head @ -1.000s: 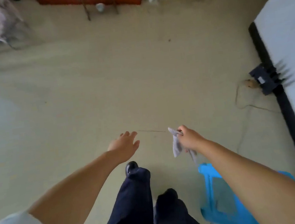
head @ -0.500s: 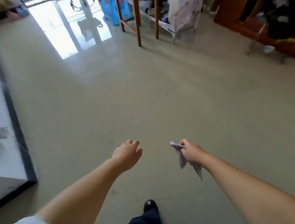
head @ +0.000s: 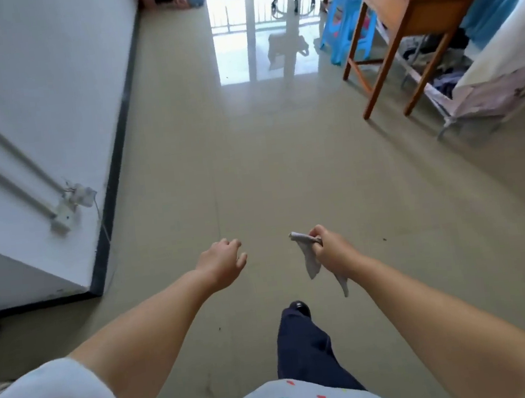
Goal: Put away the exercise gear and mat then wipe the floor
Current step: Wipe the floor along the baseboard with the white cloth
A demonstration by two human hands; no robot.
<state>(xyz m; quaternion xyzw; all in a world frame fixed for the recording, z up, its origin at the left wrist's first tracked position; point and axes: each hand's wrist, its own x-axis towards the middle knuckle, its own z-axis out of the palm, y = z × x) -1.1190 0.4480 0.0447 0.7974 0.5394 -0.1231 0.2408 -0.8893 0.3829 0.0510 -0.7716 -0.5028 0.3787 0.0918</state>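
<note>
The right hand (head: 330, 250) holds a small grey cloth (head: 310, 257) — its fingers (head: 314, 232) are curled round the bunched top, and two loose tails hang down below the fist, clear of the floor (head: 284, 170). The left hand (head: 221, 264) holds nothing; its fingers are relaxed and a little curled, hanging in the air just beside the cloth, on the side toward the white wall (head: 30, 94). One dark trouser leg and shoe (head: 299, 307) show below the cloth, stepping forward.

No mat or exercise gear shows anywhere on the floor, so that part looks done, and the wiping looks like the step in hand, though the cloth is not yet down.

What could go wrong from here, as I judge it:

- The floor beyond the cloth is glossy and throws back the window light; if it is wet there, a forward step could slip.
- A socket (head: 72, 204) with a thin cord sits low on the wall, well to the wall side of the cloth — a damp wipe along the dark skirting could catch the cord or wet the socket.
- The wooden desk (head: 409, 2) and blue stool (head: 345, 22) stand far ahead of the cloth, opposite the wall; wiping with head down near them risks a knock on the desk legs.
- The grip takes only the top of the cloth, so a hard push could drag it out of the fingers.
</note>
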